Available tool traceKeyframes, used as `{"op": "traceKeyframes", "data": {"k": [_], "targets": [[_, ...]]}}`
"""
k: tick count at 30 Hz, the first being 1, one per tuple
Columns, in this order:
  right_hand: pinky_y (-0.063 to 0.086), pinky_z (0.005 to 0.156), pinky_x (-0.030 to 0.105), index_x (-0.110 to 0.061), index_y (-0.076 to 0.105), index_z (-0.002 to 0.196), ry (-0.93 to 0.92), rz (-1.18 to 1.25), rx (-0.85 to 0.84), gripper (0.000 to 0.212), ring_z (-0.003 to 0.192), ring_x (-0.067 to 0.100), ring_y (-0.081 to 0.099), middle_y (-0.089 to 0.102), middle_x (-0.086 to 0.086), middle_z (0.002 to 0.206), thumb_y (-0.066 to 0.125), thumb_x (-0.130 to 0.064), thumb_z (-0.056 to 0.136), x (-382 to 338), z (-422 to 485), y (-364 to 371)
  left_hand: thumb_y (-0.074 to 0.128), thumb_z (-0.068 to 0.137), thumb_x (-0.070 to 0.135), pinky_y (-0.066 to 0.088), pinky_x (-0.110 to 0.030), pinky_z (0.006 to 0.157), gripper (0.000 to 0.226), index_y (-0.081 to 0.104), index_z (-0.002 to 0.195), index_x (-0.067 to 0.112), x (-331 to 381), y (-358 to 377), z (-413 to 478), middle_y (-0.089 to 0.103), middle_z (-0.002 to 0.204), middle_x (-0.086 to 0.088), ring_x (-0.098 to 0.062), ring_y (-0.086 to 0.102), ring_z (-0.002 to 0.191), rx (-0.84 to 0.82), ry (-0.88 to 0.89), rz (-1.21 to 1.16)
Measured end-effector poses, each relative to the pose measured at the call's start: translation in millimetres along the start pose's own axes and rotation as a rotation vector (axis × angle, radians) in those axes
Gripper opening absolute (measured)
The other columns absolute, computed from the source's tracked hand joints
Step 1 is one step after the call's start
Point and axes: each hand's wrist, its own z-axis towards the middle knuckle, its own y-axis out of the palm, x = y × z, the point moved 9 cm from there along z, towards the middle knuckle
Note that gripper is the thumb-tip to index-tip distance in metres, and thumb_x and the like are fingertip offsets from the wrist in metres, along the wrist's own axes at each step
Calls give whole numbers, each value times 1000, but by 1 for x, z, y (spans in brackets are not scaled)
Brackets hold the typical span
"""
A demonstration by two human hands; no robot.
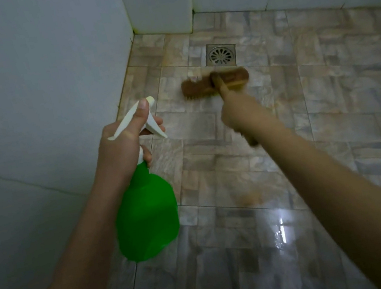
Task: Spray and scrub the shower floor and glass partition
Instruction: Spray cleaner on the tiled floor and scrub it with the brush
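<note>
My left hand (125, 142) grips the white trigger head of a green spray bottle (147, 217), thumb on top and fingers round the trigger; the bottle hangs tilted over the floor's left side. My right hand (242, 113) holds the wooden handle of a scrub brush (215, 82). The brush head lies bristles-down on the stone-patterned shower floor (329, 108), just in front of the drain. The brush and right hand are blurred. No glass partition can be made out.
A square metal floor drain (220, 54) sits near the back corner. White tiled walls (35, 82) close the floor on the left and at the back. The near floor is wet and shiny, with a light reflection (282, 230).
</note>
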Motion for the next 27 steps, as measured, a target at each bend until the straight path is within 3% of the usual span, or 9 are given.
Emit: {"op": "traceKeyframes", "data": {"k": [3, 6, 10, 13, 16, 18, 22, 24, 27], "targets": [[47, 44, 32, -52, -6, 146, 7, 18, -3, 78, 69, 30, 59, 53, 22, 113, 33, -10, 93, 1, 38, -28, 53, 93, 54, 42, -25, 41, 28, 72, 98, 34, 6, 0, -3, 78, 94, -1, -13, 44, 34, -18, 16, -15], [47, 47, 33, -51, -8, 147, 27, -60, -36, 79, 61, 22, 57, 54, 10, 82, 34, -9, 95, 20, -23, -9, 53, 81, 61, 41, -24, 39, 37, 73, 95, 33, 8, 7, -4, 79, 91, 1, -16, 43, 33, -57, 19, -20], [36, 43, 29, -43, -11, 149, 68, -133, -4, 80, 53, 18, 50, 54, 5, 68, 38, -8, 96, 37, -66, 21, 53, 78, 60, 40, -22, 37, 51, 74, 103, 22, 6, 20, -4, 78, 88, 1, -14, 43, 32, -93, 6, -12], [40, 44, 29, -46, -8, 149, 59, -20, 81, 77, 64, 23, 55, 57, 11, 92, 35, -10, 95, 29, 7, -18, 52, 80, 61, 41, -24, 39, 40, 75, 95, 32, 10, 27, -9, 78, 92, -2, -24, 51, 42, -118, 17, -4], [44, 43, 29, -48, -3, 149, 47, -62, -12, 74, 63, 24, 57, 56, 15, 95, 33, -11, 96, 28, 35, -51, 53, 80, 62, 41, -24, 40, 32, 78, 79, 43, 14, 32, -14, 78, 95, -3, -35, 55, 54, -150, 30, -3], [43, 43, 28, -51, -3, 148, 48, -144, -37, 74, 56, 20, 56, 57, 12, 83, 33, -11, 97, 48, -10, -39, 54, 83, 63, 40, -23, 39, 30, 77, 79, 43, 15, 35, -16, 78, 96, -2, -27, 52, 48, -171, 38, -2], [32, 39, 26, -47, -17, 146, 147, -185, 33, 78, 46, 16, 49, 52, 4, 60, 37, -16, 99, 94, -117, 7, 57, 86, 62, 40, -24, 39, 28, 76, 88, 41, 11, 36, -15, 79, 91, 3, -35, 51, 61, -159, 36, -3], [35, 39, 26, -46, -14, 148, 149, -190, 53, 77, 48, 17, 49, 53, 5, 63, 37, -13, 99, 100, -98, -3, 54, 84, 60, 41, -24, 39, 30, 74, 93, 40, 11, 38, -14, 79, 91, 2, -37, 52, 62, -156, 37, 3], [42, 41, 28, -50, -2, 148, 95, -187, 15, 73, 56, 19, 52, 56, 12, 90, 34, -10, 99, 90, -42, -39, 54, 81, 61, 41, -23, 39, 30, 76, 83, 42, 14, 45, -16, 79, 91, 1, -31, 49, 50, -176, 51, 4]]}}
